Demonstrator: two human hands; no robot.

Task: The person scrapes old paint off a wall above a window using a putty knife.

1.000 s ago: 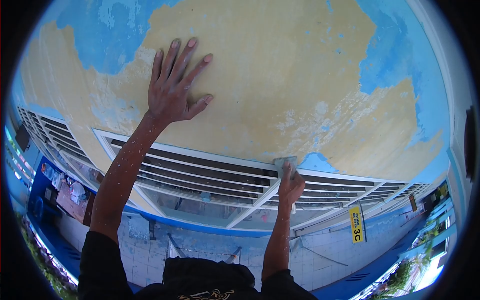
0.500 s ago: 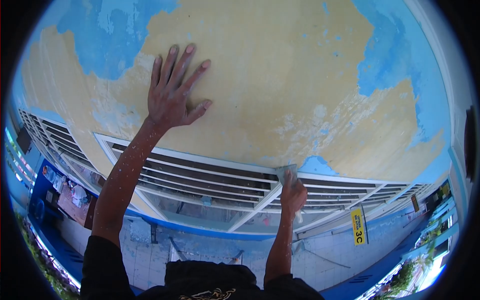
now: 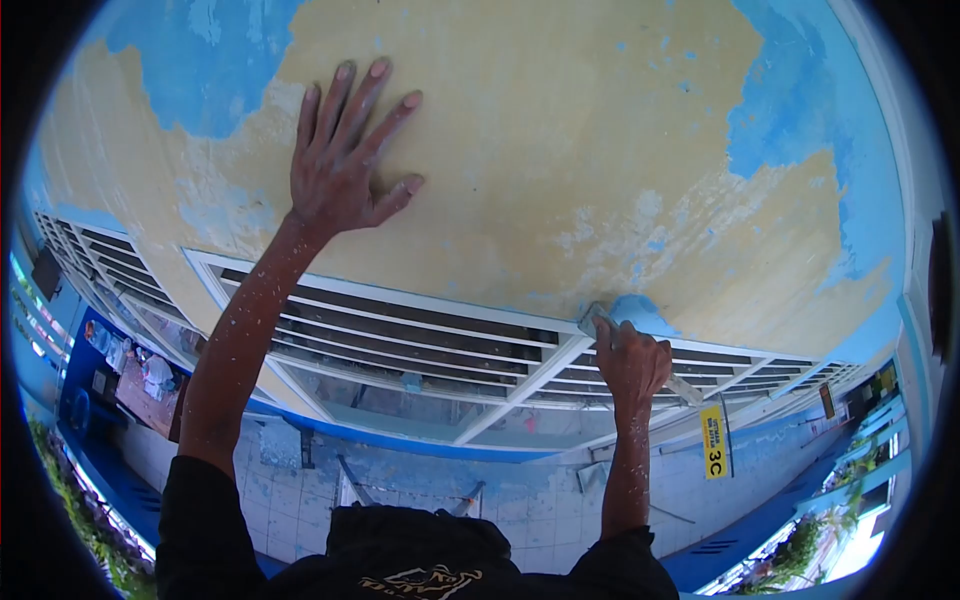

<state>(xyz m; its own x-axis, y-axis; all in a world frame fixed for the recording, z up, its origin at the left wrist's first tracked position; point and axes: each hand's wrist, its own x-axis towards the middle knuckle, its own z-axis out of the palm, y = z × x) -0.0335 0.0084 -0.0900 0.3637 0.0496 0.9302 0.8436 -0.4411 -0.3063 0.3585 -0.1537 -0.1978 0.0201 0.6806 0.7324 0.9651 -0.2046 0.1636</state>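
My left hand (image 3: 338, 165) lies flat on the yellowish wall (image 3: 500, 150), its fingers spread and nothing in it. Lower and to the right, my right hand (image 3: 632, 365) is wrapped round a scraper (image 3: 593, 318). The blade meets the wall at the upper edge of the white window frame (image 3: 450, 306), beside a small patch of blue paint (image 3: 643, 314). The scraper's pale handle sticks out past the lower right side of the hand. White specks dot both forearms.
Larger blue paint areas (image 3: 215, 70) remain at the upper left and right. Below are louvered windows, a yellow 3C sign (image 3: 713, 442), a tiled floor (image 3: 400, 490) with metal legs standing on it, and plants (image 3: 790, 550) at the lower right.
My right hand and the scraper have moved right along the top of the window frame, and the scraper is now tilted. My left hand stays spread on the wall.
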